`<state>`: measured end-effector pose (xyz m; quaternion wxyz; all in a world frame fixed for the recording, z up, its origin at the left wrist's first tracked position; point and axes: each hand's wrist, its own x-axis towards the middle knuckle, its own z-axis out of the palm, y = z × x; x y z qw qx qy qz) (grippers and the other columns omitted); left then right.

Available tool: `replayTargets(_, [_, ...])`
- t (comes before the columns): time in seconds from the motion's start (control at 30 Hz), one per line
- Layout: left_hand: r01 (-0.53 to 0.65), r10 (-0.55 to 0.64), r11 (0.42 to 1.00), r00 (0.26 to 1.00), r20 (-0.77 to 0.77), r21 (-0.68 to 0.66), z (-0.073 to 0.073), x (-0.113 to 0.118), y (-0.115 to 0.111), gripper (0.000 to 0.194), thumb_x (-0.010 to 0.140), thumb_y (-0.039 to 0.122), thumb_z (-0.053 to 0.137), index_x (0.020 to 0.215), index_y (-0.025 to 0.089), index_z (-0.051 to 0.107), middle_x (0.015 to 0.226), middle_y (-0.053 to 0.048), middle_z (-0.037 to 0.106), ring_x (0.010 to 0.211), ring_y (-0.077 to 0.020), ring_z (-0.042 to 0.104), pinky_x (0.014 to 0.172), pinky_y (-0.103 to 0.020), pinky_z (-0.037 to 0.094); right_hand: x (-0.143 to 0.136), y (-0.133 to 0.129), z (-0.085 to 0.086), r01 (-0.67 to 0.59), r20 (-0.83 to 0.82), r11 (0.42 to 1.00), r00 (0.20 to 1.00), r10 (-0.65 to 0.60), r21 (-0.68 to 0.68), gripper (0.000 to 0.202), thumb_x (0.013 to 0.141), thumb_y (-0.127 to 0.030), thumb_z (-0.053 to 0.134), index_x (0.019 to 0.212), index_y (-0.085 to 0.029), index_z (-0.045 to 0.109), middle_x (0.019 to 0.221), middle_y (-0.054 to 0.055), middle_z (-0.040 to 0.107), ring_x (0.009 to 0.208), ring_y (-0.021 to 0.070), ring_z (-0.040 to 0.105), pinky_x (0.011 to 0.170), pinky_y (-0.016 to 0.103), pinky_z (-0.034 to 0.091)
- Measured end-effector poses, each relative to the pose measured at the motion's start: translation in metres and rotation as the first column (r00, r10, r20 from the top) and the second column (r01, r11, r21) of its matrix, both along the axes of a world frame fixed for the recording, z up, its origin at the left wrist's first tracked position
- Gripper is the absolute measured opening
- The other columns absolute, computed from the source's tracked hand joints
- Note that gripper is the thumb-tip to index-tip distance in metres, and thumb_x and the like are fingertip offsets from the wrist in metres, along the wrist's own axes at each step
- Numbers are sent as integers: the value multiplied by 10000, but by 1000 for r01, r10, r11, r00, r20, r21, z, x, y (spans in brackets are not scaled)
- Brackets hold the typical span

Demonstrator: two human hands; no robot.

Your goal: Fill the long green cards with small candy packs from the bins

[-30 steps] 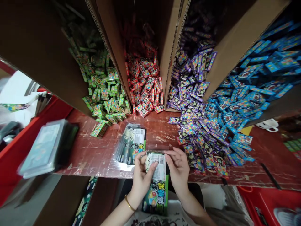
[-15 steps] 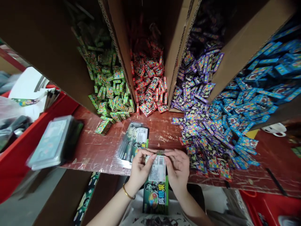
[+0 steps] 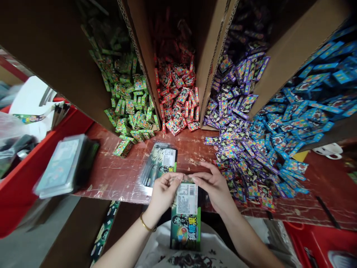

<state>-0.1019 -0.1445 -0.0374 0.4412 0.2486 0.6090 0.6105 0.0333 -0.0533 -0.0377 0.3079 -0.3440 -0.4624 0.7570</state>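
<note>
A flat green printed candy packet point(image 3: 185, 227), with a white barcode label on its upper half, hangs upright against the person's shirt. My left hand point(image 3: 166, 190) pinches its top edge near the left corner, thumb against the fingers. Just right of that edge is my right hand point(image 3: 213, 186), its fingers stretched and apart, the thumb tip close to the packet's top. Whether it touches the packet I cannot tell. Behind my left hand, a fanned stack of similar flat packets point(image 3: 156, 167) lies on the red table point(image 3: 117, 182).
Cardboard partitions point(image 3: 212, 56) separate piles of small green packs point(image 3: 134, 111), red packs point(image 3: 178, 100), purple packs point(image 3: 234, 123) and blue packs point(image 3: 295, 119). Purple and blue packs spill onto the table. At left, clear plastic cases point(image 3: 63, 163) are stacked beside a red bin point(image 3: 33, 163).
My right hand has come away from the packet's right side, moving slightly right with its fingers spreading. My left hand stays at the top edge.
</note>
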Motion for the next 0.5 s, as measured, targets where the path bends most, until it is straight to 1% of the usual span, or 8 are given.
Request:
replayTargets(0.1, [10,-9,1000,998,-69,12,-4,4,1,275,795,404,610,699,152,663,692,-30,689,635,-145,609,605,-235,469,1,5,-7,-18,5,999,1000,18,-35,531,692,-287,759,1119,-201,454,846,59,738,832,226,685,826,378,500])
replayTargets(0.17, [7,0,999,991,-136,51,-9,8,1,215,789,372,626,736,166,653,764,-28,693,725,-158,622,683,-249,475,4,4,-14,14,25,1000,1000,-14,5,516,708,-304,744,1122,-205,453,841,53,738,837,233,686,830,392,502])
replayTargets(0.2, [11,1,997,987,-161,72,-11,10,1,172,770,345,655,775,173,646,801,-26,692,764,-163,622,720,-256,474,5,1,-17,37,45,998,998,-39,50,499,719,-311,733,1121,-208,455,840,51,736,836,236,686,825,398,505])
replayTargets(0.27, [19,-2,996,982,-189,88,-16,13,3,173,722,298,710,819,182,627,830,-23,684,794,-165,616,753,-263,465,9,-6,-23,62,96,983,992,-80,173,453,745,-313,705,1117,-213,467,858,55,731,844,238,682,821,401,509])
replayTargets(0.3, [20,-5,997,982,-187,77,-18,14,4,182,713,293,718,817,181,618,820,-21,678,787,-165,612,748,-264,463,11,-10,-25,58,122,968,988,-90,242,426,760,-307,687,1118,-216,475,882,61,726,860,237,677,828,399,507])
replayTargets(0.37, [25,-19,999,988,-156,40,-22,15,6,172,743,322,686,790,177,607,788,-22,665,760,-166,604,720,-263,459,14,-13,-28,28,154,933,984,-88,359,383,797,-293,642,1138,-223,484,926,67,712,892,226,663,850,389,496])
replayTargets(0.43, [33,-31,999,991,-126,13,-23,14,8,184,783,354,637,790,172,605,777,-26,655,742,-165,595,701,-261,452,17,-8,-27,19,161,901,982,-98,433,336,821,-290,604,1136,-228,504,931,61,694,896,209,650,846,366,494])
replayTargets(0.5, [51,-50,999,994,-101,9,-23,14,9,202,810,373,600,807,170,601,784,-28,650,731,-162,587,690,-257,447,17,6,-20,7,170,868,980,-105,497,208,814,-299,607,1005,-221,581,933,58,665,899,196,628,810,328,497])
